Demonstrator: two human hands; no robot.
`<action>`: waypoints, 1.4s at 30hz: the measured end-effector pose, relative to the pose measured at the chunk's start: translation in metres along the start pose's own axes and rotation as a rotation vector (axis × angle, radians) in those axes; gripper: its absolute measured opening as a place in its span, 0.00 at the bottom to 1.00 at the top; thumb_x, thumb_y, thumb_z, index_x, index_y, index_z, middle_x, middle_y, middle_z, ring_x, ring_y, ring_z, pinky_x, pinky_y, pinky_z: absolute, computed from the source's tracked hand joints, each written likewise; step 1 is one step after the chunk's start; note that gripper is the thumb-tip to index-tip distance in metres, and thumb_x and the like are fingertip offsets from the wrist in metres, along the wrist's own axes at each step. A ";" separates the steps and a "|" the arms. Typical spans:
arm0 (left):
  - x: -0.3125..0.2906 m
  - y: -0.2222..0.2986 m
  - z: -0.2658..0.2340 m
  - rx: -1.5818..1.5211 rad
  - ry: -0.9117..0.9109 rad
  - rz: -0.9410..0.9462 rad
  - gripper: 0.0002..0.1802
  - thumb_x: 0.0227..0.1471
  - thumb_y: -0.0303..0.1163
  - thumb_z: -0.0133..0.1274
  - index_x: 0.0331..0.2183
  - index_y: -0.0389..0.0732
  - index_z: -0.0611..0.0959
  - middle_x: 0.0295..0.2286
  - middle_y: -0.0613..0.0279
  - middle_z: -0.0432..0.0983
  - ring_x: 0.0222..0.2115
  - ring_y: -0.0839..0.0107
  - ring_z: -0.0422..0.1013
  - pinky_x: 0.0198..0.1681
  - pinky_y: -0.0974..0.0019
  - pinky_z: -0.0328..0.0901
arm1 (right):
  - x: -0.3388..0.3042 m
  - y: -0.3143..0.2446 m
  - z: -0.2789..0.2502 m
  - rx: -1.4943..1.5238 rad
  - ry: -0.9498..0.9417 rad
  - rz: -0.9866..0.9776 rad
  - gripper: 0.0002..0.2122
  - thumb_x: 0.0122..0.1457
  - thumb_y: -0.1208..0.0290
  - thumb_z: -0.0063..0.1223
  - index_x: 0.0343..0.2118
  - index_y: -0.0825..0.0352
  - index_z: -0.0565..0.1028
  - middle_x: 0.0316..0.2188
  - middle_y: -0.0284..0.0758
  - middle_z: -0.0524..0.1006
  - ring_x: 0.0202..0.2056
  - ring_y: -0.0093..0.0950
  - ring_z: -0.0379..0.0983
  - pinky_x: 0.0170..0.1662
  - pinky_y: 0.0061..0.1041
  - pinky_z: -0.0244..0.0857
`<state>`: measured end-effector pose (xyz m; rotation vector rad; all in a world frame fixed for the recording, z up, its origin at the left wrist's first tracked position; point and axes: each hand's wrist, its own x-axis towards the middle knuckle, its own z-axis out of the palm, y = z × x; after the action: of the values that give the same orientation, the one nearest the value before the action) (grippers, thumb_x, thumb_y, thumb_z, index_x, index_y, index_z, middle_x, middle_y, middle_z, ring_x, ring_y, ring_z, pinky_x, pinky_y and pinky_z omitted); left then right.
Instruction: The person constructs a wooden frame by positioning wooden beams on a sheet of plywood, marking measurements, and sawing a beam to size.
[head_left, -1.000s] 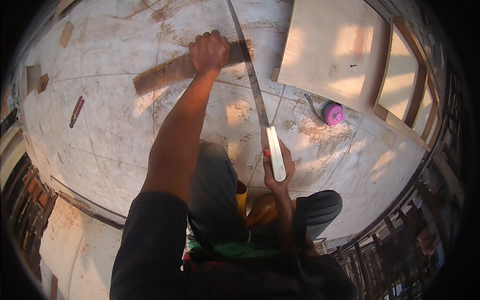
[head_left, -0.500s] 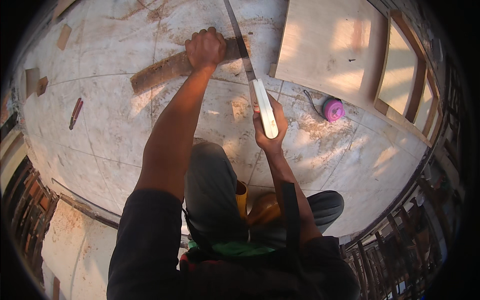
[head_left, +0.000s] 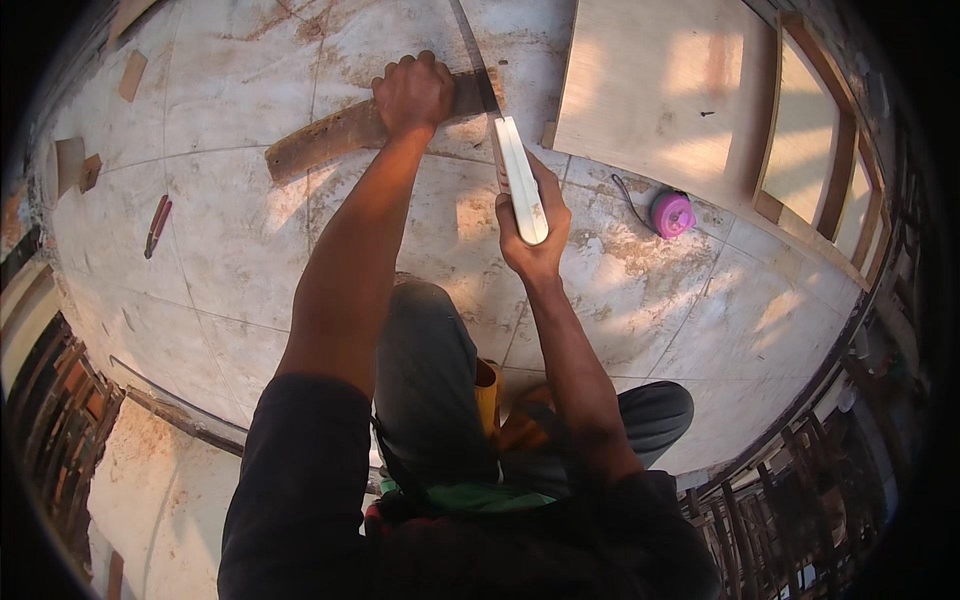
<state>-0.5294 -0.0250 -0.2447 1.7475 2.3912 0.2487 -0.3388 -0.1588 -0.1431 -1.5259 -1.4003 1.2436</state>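
Note:
A short brown plank (head_left: pixel 330 140) lies slantwise on the tiled floor. My left hand (head_left: pixel 413 97) is closed over its right part and presses it down. My right hand (head_left: pixel 537 212) grips the white handle of a handsaw (head_left: pixel 519 180). The saw's dark blade runs up and away from me across the plank's right end, just right of my left hand. Whether the teeth have cut into the wood cannot be made out. The blade's far tip goes out at the top of the view.
Right of the saw sits a purple tape measure (head_left: pixel 672 214) with a dark strap. A plywood panel (head_left: pixel 650 90) and a wooden frame (head_left: pixel 835 190) fill the upper right. Red-handled pliers (head_left: pixel 156 226) and wood offcuts (head_left: pixel 132 76) lie at left. My bent knees are below.
My right hand has pushed the saw forward, so its handle is now closer to the plank. My left hand keeps its hold on the plank.

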 end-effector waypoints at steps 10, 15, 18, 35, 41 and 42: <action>-0.001 -0.007 -0.004 -0.052 0.027 -0.010 0.18 0.55 0.40 0.42 0.29 0.40 0.82 0.28 0.50 0.80 0.34 0.50 0.75 0.40 0.48 0.66 | -0.055 0.014 -0.017 -0.057 0.000 -0.078 0.25 0.51 0.83 0.52 0.55 0.72 0.69 0.40 0.44 0.78 0.37 0.26 0.77 0.41 0.23 0.70; -0.005 -0.003 0.002 -0.025 -0.005 -0.031 0.17 0.54 0.39 0.42 0.28 0.40 0.82 0.28 0.51 0.80 0.33 0.50 0.75 0.39 0.48 0.66 | -0.038 0.010 -0.012 -0.126 0.030 -0.159 0.25 0.52 0.83 0.53 0.56 0.72 0.68 0.39 0.43 0.79 0.35 0.25 0.77 0.41 0.23 0.70; -0.004 -0.006 -0.007 -0.002 -0.026 -0.019 0.17 0.55 0.39 0.42 0.28 0.39 0.82 0.29 0.49 0.80 0.33 0.50 0.76 0.39 0.47 0.67 | -0.138 -0.006 -0.062 -0.167 -0.029 -0.043 0.23 0.53 0.83 0.51 0.56 0.74 0.68 0.40 0.44 0.79 0.40 0.27 0.78 0.45 0.25 0.70; 0.022 -0.004 0.006 -0.026 0.146 -0.054 0.18 0.55 0.39 0.42 0.28 0.40 0.84 0.25 0.47 0.80 0.30 0.48 0.77 0.35 0.48 0.68 | -0.148 0.015 -0.064 -0.192 -0.009 -0.066 0.22 0.54 0.81 0.53 0.55 0.74 0.69 0.44 0.45 0.78 0.42 0.30 0.78 0.47 0.25 0.69; 0.024 -0.006 0.006 -0.003 0.023 -0.133 0.17 0.54 0.38 0.44 0.28 0.39 0.84 0.27 0.49 0.81 0.32 0.51 0.78 0.38 0.50 0.68 | -0.055 -0.004 -0.062 -0.128 -0.026 -0.090 0.25 0.51 0.83 0.54 0.56 0.69 0.70 0.31 0.37 0.80 0.27 0.20 0.75 0.34 0.19 0.69; 0.020 -0.005 0.005 -0.009 0.019 -0.135 0.17 0.55 0.38 0.43 0.28 0.39 0.84 0.27 0.48 0.81 0.32 0.51 0.78 0.38 0.49 0.68 | -0.082 -0.002 -0.072 -0.142 -0.033 -0.049 0.25 0.51 0.83 0.54 0.55 0.70 0.70 0.32 0.38 0.80 0.28 0.20 0.76 0.35 0.19 0.69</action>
<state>-0.5390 -0.0069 -0.2519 1.5775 2.5041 0.2589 -0.2668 -0.2312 -0.1057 -1.5613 -1.5673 1.1661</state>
